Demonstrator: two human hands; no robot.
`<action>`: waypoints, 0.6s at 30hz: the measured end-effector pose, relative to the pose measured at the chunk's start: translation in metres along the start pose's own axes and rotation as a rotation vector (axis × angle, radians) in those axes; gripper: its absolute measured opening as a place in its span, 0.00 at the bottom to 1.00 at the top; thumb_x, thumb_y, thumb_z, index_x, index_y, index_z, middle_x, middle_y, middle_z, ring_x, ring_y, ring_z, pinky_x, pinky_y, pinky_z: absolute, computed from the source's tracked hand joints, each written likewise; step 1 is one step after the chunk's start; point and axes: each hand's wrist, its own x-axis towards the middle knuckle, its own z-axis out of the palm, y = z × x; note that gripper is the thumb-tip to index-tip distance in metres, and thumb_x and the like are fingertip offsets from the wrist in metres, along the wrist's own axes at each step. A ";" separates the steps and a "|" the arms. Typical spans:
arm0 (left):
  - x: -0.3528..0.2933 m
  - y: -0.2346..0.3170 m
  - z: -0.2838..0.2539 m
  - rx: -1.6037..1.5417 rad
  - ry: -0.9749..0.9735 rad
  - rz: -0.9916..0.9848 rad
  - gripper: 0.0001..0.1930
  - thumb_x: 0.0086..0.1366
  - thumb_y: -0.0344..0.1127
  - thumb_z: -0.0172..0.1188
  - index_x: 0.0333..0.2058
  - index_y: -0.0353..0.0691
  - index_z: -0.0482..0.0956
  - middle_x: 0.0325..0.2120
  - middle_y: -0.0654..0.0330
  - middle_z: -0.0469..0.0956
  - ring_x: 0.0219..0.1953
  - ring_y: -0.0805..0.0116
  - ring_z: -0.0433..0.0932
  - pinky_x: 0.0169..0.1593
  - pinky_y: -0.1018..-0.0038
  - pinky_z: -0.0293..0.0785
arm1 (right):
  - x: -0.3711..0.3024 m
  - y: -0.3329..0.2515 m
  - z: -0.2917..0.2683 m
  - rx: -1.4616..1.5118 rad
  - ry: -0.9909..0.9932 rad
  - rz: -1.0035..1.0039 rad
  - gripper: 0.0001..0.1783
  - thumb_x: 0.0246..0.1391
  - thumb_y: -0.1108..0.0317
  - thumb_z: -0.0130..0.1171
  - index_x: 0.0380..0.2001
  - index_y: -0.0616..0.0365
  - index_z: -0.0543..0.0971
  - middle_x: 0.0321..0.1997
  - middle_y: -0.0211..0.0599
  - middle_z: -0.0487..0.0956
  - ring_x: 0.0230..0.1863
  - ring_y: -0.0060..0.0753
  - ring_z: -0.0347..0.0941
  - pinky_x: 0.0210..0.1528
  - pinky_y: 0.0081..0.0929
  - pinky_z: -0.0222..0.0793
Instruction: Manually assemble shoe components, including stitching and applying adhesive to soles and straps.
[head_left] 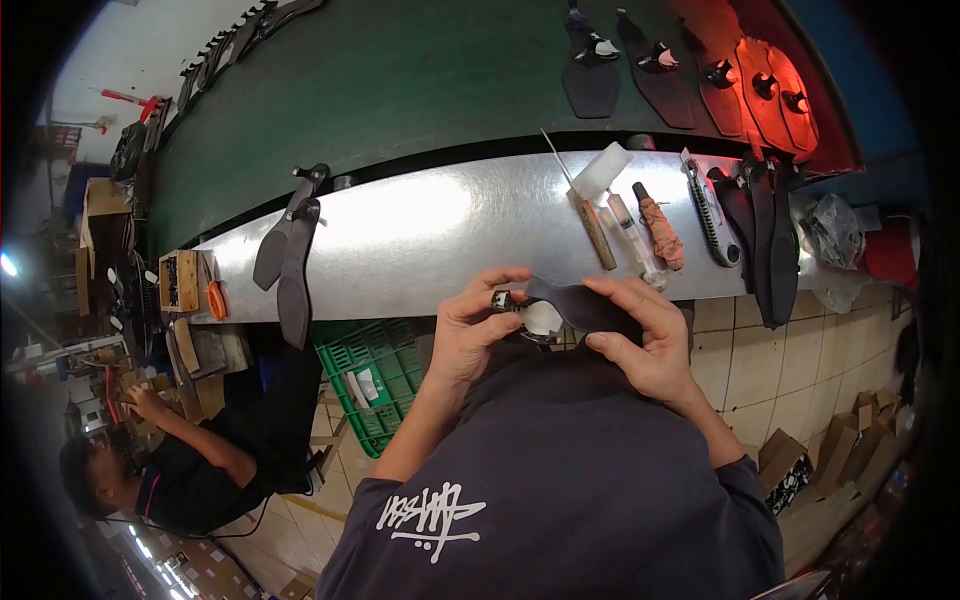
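Just in front of the metal bench edge, both hands hold one dark, curved, paddle-shaped piece point(585, 306). My left hand point(468, 322) is closed on its narrow end, thumb and fingers around a small black fitting point(502, 299). A white rounded part point(543, 318) shows beside those fingertips. My right hand point(648, 335) grips the broad end, fingers on top and thumb beneath. Beyond my hands on the bench lie a thin pointed tool with a wooden handle point(597, 238), a syringe point(632, 232), a tape-wrapped tool point(661, 232) and a utility knife point(710, 215).
A green belt point(400, 90) runs behind the metal bench point(400, 220), carrying similar paddle pieces point(590, 85). More dark pieces point(293, 285) overhang the bench edge at left, near orange-handled scissors point(216, 297). A green crate point(375, 385) stands below. Another person point(190, 450) works at left.
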 end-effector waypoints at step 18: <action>0.003 -0.007 0.002 -0.192 -0.030 0.019 0.18 0.51 0.26 0.69 0.42 0.37 0.80 0.47 0.47 0.77 0.52 0.59 0.75 0.58 0.64 0.69 | -0.003 0.002 0.011 -0.001 -0.013 -0.040 0.25 0.43 0.78 0.66 0.49 0.62 0.78 0.42 0.43 0.80 0.42 0.34 0.78 0.46 0.25 0.70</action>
